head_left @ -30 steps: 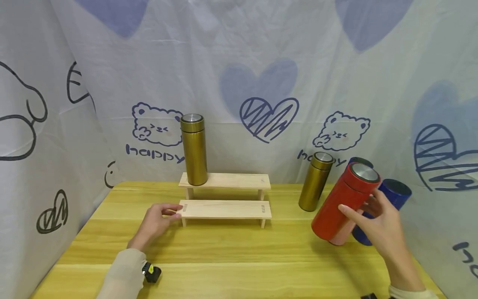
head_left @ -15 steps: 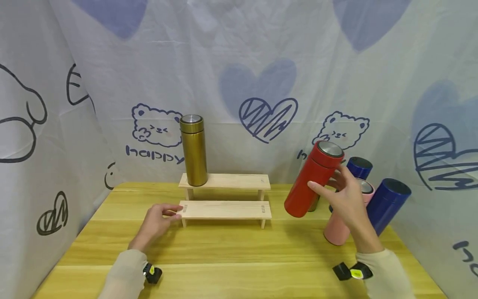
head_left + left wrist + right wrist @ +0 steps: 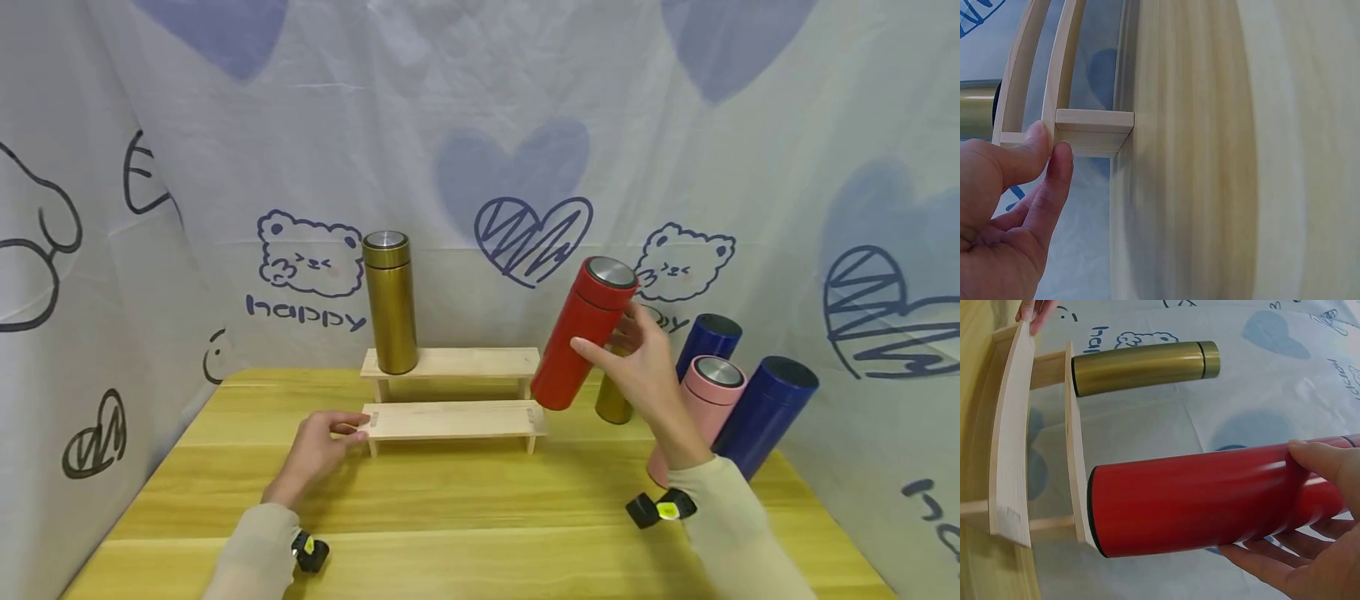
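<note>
My right hand (image 3: 637,358) grips a red thermos flask (image 3: 581,337) with a steel-topped lid. The flask leans, its base lower left, in the air by the right end of a two-step wooden rack (image 3: 453,419). In the right wrist view the thumb lies on one side of the red flask (image 3: 1197,500) and the fingers on the other. At the rack's left end, my left hand (image 3: 318,450) pinches the lower step between thumb and fingers, as the left wrist view shows at the step's edge (image 3: 1054,94). A gold thermos (image 3: 392,308) stands upright on the upper step's left part.
On the right of the wooden table (image 3: 450,517) stand a pink thermos (image 3: 711,392) and two blue ones, the nearer (image 3: 768,412) and the farther (image 3: 708,337). Another gold thermos (image 3: 615,400) is mostly hidden behind the red flask and right hand. A printed cloth (image 3: 420,100) hangs behind.
My right hand has carried the red thermos left and up, from in front of the pink and blue thermoses to the rack's right end. The left hand has stayed at the rack.
</note>
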`<move>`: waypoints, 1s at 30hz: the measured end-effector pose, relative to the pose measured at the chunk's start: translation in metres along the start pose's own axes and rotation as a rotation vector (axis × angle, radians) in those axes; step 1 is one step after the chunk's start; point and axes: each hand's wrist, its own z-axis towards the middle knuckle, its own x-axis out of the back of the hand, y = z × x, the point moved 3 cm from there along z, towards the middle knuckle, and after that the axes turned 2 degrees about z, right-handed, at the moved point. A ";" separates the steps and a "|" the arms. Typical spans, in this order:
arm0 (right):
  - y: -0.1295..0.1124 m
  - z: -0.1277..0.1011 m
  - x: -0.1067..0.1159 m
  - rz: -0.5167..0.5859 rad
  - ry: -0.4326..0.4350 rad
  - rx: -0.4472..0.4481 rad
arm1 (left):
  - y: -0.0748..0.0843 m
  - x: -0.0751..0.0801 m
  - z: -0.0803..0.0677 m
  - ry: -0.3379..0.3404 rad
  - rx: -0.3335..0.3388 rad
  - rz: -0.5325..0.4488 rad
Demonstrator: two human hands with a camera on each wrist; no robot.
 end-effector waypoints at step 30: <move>-0.024 0.084 -0.121 0.050 -0.114 0.117 | 0.000 -0.005 0.004 -0.001 -0.018 -0.004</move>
